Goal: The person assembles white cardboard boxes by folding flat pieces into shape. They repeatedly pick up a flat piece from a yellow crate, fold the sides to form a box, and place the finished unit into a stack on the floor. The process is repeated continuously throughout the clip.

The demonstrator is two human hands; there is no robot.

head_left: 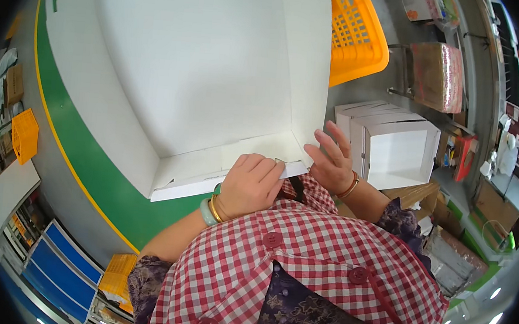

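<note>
A big white cardboard box fills the upper middle of the head view, its open inside toward me. My left hand presses down on the box's near flap, fingers curled over the edge, with a pale green bangle and a gold one on the wrist. My right hand rests with fingers spread against the box's right near corner, a gold bangle on its wrist. Below both hands is my red and white checked apron.
An orange plastic crate stands behind the box at the right. Folded white boxes sit to the right of my right hand. A green floor strip with a yellow line curves at the left. Blue bins lie at the lower left.
</note>
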